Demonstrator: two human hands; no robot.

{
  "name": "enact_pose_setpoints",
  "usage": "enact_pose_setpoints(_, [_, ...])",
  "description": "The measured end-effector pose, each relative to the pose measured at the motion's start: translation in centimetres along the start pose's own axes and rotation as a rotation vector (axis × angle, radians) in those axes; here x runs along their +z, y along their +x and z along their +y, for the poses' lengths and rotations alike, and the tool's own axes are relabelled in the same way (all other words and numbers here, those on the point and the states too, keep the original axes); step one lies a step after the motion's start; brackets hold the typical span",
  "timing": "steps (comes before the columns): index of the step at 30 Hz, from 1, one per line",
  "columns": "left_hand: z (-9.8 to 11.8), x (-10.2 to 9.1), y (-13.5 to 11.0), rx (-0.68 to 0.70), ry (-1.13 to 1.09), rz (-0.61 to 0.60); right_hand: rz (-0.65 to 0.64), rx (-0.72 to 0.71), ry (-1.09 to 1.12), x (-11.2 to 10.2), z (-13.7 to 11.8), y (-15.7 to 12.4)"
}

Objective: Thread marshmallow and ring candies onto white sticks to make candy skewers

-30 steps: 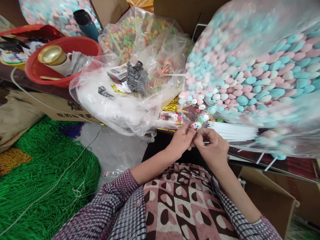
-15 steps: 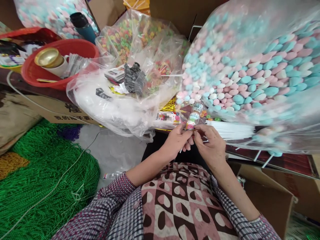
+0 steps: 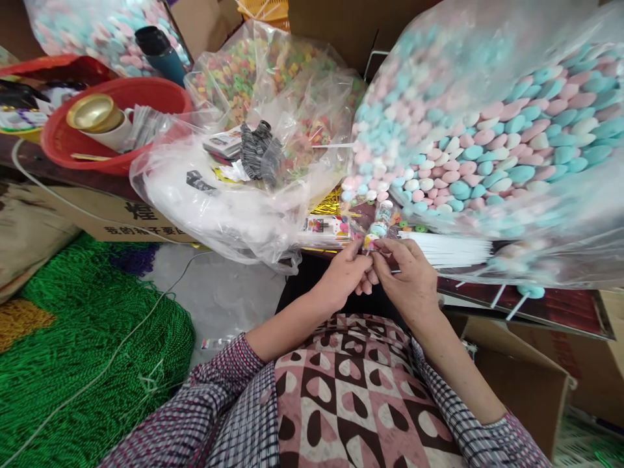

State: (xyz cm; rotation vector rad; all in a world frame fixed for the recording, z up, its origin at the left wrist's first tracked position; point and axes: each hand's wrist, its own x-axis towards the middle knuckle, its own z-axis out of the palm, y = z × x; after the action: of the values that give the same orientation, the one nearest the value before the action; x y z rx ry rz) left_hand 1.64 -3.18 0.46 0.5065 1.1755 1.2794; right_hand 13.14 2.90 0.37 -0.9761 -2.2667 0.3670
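Observation:
My left hand (image 3: 345, 276) and my right hand (image 3: 405, 281) meet in front of my lap, both pinched on the lower end of a small candy skewer in a clear wrapper (image 3: 378, 227). The skewer stands nearly upright, with white, pastel and pink pieces stacked on it. Just beyond my right hand lies a bundle of white sticks (image 3: 446, 249). A big clear bag of pink, blue and white candies (image 3: 487, 143) looms right behind the skewer.
A bag of coloured ring candies (image 3: 253, 71) and crumpled clear plastic (image 3: 219, 201) lie at centre. A red basin (image 3: 117, 123) with a gold-lidded jar sits at left. Green bead strings (image 3: 73, 351) cover the floor. A cardboard box (image 3: 526, 383) stands at lower right.
The skewer has turned from leaning right to nearly upright, and my hands have shifted slightly up and left while pinching its base.

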Motion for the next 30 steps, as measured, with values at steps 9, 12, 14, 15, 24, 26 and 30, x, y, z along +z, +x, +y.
enact_pose_setpoints(9, [0.1,-0.1,-0.4,0.007,0.014,-0.017,0.06,-0.042,-0.108,0.3,0.2,0.2])
enact_pose_setpoints(12, [0.1,-0.1,-0.4,0.009,0.004,-0.002,0.065,-0.035,-0.134,0.6,0.5,0.1])
enact_pose_setpoints(14, [0.0,-0.1,-0.5,0.003,0.004,0.01,0.052,-0.017,-0.111,0.8,0.6,0.3])
enact_pose_setpoints(15, [0.0,-0.1,-0.4,0.001,0.004,0.014,0.043,0.007,-0.084,0.9,0.6,0.3])
enact_pose_setpoints(24, [-1.2,-0.8,-0.1,0.088,0.085,0.115,-0.331,0.306,0.496,-0.3,-1.9,0.6])
enact_pose_setpoints(26, [-1.5,-1.0,0.0,0.126,0.057,0.116,-0.327,0.273,0.47,-0.6,-2.4,0.4])
enact_pose_setpoints(30, [-1.5,-1.1,0.4,0.203,-0.093,0.139,-0.296,0.299,0.5,-0.9,-2.7,0.1])
